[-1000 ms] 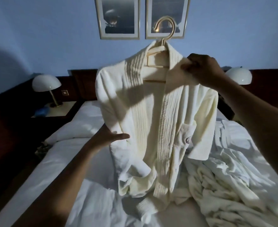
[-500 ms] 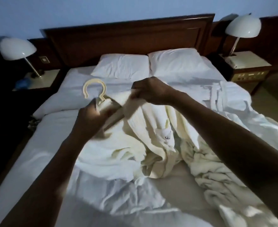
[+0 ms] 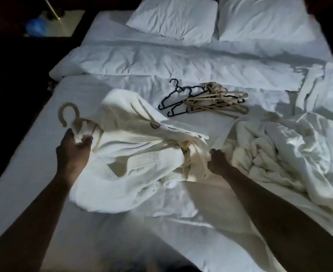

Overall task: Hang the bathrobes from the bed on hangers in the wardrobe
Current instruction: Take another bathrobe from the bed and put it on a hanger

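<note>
A cream bathrobe (image 3: 134, 146) lies crumpled on the bed (image 3: 24, 173), draped on a beige hanger (image 3: 68, 112) whose round hook sticks out at the left. My left hand (image 3: 73, 148) grips the robe's collar at the hanger's neck. My right hand (image 3: 217, 160) holds the bunched lower part of the robe, fingers curled into the cloth. A second white bathrobe (image 3: 275, 154) sits in a heap to the right.
A pile of spare hangers (image 3: 205, 100), dark and beige, lies on the sheet beyond the robe. Two pillows (image 3: 173, 18) lean at the head of the bed. A dim bedside table (image 3: 49, 22) stands at the far left. More folded white linen (image 3: 326, 89) lies at the right edge.
The robe on its hanger came down from being held up in the air to lying on the bed. My left hand took the hanger's neck; my right hand moved to the robe's lower part.
</note>
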`<control>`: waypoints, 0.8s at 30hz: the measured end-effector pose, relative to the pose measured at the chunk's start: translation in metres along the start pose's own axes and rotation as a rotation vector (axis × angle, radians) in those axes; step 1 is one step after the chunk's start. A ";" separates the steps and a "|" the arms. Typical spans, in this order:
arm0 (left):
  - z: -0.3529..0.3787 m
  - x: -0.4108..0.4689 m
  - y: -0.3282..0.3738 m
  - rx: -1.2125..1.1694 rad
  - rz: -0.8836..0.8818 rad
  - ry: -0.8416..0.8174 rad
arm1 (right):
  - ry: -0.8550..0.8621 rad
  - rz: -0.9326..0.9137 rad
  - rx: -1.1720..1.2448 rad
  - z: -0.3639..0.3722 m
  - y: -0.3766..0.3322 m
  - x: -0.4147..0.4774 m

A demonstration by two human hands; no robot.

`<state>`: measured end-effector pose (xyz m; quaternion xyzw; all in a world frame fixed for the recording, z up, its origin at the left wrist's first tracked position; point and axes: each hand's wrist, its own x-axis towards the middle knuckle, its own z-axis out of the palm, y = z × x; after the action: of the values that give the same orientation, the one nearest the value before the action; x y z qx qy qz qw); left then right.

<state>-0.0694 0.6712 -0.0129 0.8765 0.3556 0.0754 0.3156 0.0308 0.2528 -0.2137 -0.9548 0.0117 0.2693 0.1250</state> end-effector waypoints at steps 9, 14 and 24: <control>0.099 -0.043 -0.036 -0.074 -0.095 -0.094 | 0.095 0.007 -0.350 0.074 0.054 0.038; 0.118 -0.059 -0.048 -0.072 -0.131 -0.154 | 0.250 -0.101 -0.137 0.061 -0.014 0.014; 0.073 -0.064 -0.052 -0.161 -0.187 -0.046 | 0.170 -0.770 0.033 0.091 -0.200 -0.117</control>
<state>-0.1198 0.6199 -0.0962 0.8128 0.4214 0.0538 0.3986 -0.0982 0.4638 -0.1815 -0.9061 -0.3326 0.1226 0.2309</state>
